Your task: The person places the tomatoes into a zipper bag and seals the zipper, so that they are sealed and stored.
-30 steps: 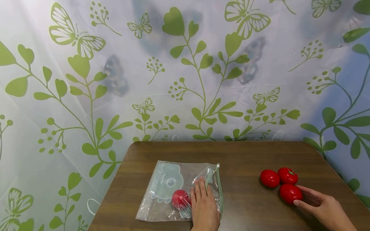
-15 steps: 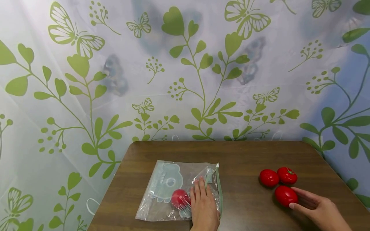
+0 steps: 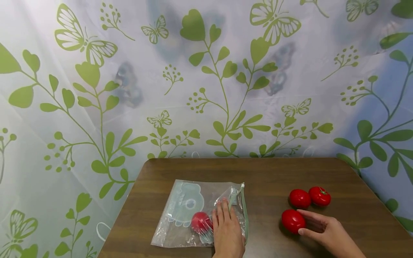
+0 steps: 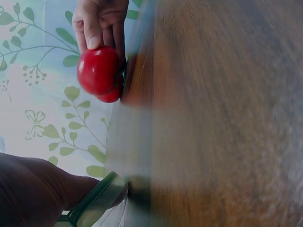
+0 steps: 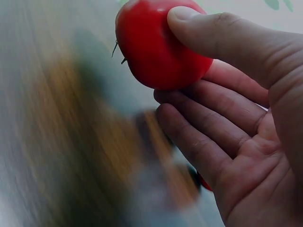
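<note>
The left hand lies with its fingers straight on the clear zip bag, near the green edge strip; what its thumb does I cannot tell well. In my judgement, this hand should press only lightly, so that the bag does not slide and its edges, which seem to stand apart, are not pushed together. The right hand grips a red tomato with the thumb on one side and fingertips on the other. This hold looks sound; the skin is glossy and may slip, so an even, moderate squeeze is better than a hard one. The gripped tomato is between the two hands, nearer to the right one, just beyond the bag's green side; whether it touches the table I cannot tell. Another red tomato is inside the bag, just left of the left hand. Farther away, past the right hand's fingers, a second loose tomato and a tomato with a green stem top lie side by side.
</note>
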The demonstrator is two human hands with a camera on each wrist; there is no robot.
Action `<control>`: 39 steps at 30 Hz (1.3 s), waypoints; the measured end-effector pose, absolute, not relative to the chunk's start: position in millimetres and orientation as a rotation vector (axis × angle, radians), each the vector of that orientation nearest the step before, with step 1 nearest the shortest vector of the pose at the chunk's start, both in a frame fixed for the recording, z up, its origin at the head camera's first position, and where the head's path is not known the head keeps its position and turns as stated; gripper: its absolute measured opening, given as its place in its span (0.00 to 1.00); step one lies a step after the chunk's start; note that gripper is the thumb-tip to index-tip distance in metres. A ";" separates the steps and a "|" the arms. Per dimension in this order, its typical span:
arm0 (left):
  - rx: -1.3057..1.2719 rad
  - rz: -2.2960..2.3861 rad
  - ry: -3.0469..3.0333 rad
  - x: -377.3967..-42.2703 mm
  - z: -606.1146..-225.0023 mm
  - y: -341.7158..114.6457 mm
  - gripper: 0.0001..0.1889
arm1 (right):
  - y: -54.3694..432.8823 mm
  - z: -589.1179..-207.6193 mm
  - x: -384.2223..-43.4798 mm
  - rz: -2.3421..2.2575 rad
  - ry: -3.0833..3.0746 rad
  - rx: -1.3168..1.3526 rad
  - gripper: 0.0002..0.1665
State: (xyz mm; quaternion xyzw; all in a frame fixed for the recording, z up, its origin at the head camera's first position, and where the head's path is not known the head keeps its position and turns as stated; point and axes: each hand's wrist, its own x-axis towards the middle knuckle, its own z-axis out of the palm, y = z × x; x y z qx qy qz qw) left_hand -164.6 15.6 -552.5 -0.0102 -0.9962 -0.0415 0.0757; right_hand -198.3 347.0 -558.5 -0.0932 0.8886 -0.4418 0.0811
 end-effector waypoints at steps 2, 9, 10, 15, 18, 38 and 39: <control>-0.024 -0.127 -3.000 -164.9 -552.5 15.5 0.55 | 340.8 -557.8 -199.8 -1.347 2.621 -0.328 0.37; -0.012 -0.134 -3.017 -166.3 -552.4 15.5 0.56 | 322.1 -555.4 -208.1 -1.430 2.483 -0.477 0.36; -0.014 -0.132 -3.018 -166.2 -552.5 15.5 0.56 | 319.4 -555.2 -208.7 -1.433 2.473 -0.493 0.36; -0.019 -0.143 -3.020 -166.2 -553.6 15.3 0.56 | 303.7 -552.4 -211.6 -1.435 2.477 -0.567 0.35; -0.017 -0.142 -3.022 -167.0 -552.9 15.2 0.56 | 293.7 -549.9 -214.7 -1.422 2.485 -0.626 0.35; 0.002 -0.233 -3.112 -171.8 -548.4 16.2 0.55 | 232.5 -547.1 -229.5 -1.445 2.357 -0.765 0.34; 0.002 -0.232 -3.115 -171.9 -548.5 16.2 0.55 | 229.7 -547.8 -229.8 -1.442 2.355 -0.770 0.34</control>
